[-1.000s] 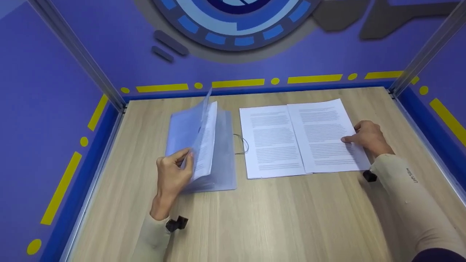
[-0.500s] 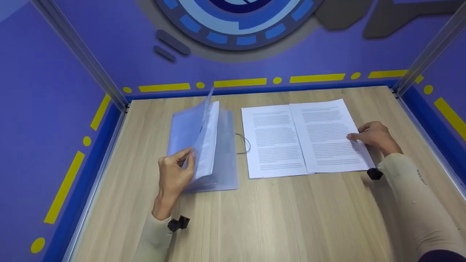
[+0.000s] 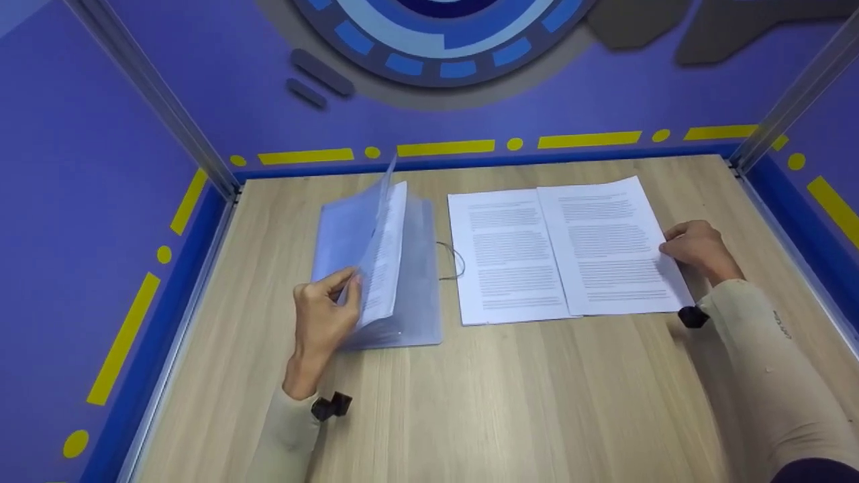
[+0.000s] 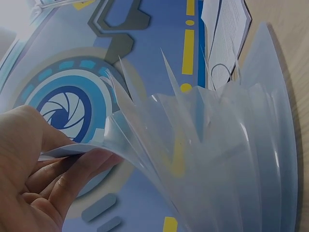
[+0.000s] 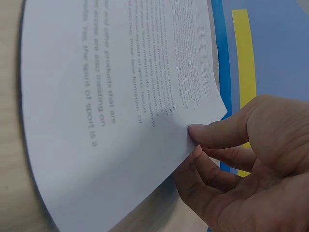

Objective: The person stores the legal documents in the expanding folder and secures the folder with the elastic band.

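Note:
A translucent expanding file [image 3: 421, 288] stands partly spread on the table, its pleated pockets [image 4: 251, 140] fanning out in the left wrist view. My left hand [image 3: 323, 325] pinches the raised front cover between thumb and fingers. Printed paper [image 3: 386, 268] shows inside, leaning behind that cover. To the right lie two printed stacks or sheets side by side, the left paper [image 3: 513, 261] slightly overlapped by the right paper [image 3: 611, 268]. My right hand [image 3: 701, 248] holds the right paper's outer edge, thumb on top and fingers beneath; the edge bends up slightly in the right wrist view [image 5: 145, 159].
An elastic cord [image 3: 460, 261] loops from the file's right side towards the left paper. Blue-purple panels [image 3: 429, 127] with yellow marks close off the back and both sides of the wooden table [image 3: 496, 396]. Small black devices [image 3: 332, 406] sit at both wrists.
My right thumb has slid outward across the right paper to its edge, the hand shifting slightly right. My left hand keeps its pinch on the file's cover. The head view shifts a little.

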Available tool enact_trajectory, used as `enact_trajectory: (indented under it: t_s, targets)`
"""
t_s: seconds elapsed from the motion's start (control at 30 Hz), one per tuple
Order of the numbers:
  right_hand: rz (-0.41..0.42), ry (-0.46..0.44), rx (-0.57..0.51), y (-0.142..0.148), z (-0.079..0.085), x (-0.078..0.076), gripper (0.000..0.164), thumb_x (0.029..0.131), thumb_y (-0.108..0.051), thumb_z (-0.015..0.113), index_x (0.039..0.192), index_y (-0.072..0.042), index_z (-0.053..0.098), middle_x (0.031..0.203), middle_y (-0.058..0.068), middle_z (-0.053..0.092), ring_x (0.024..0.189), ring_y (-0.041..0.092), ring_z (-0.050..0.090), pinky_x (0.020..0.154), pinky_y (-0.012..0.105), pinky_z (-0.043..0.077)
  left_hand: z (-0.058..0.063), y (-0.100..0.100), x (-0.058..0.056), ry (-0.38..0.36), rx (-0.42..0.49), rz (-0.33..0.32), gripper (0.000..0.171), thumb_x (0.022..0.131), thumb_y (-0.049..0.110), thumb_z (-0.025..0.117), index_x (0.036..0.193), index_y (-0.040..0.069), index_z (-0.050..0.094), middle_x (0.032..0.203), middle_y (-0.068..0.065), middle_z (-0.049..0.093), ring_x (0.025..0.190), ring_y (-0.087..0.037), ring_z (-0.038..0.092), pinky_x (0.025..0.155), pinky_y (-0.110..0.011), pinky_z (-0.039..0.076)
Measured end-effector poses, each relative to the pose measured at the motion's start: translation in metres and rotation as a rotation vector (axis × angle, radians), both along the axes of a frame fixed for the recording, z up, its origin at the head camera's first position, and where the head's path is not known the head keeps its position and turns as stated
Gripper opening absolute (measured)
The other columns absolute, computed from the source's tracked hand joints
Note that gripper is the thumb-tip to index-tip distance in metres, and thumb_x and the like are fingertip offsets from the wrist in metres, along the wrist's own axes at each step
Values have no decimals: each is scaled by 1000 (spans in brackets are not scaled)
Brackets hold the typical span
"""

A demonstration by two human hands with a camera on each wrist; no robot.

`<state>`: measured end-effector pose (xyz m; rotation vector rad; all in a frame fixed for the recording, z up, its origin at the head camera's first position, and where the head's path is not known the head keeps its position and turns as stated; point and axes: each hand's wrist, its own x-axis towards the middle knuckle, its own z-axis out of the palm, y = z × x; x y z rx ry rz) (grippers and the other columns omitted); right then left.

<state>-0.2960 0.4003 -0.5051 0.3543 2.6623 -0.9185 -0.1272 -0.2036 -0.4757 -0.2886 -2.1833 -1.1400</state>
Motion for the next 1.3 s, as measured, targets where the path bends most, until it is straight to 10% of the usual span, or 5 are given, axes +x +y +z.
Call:
enact_trajectory:
  t_s: [0.9,1.3]
  targets:
    - [-25,-104,-392,32,-3,7,56,106,-15,62,154,6,41,89,-16,72,85,3,71,77,26,61,0,1,1,-4,1,-4,17,87,-11,76,104,-13,80,96,-24,79,88,-31,79,77,-5,51]
    - [-19,-138,-535,27,10,9,35,107,-15,64,139,-5,53,90,-13,77,86,5,74,78,26,60,-1,-1,0,27,-10,9,16,86,-10,76,102,-13,80,92,-23,80,79,-30,80,73,-6,51]
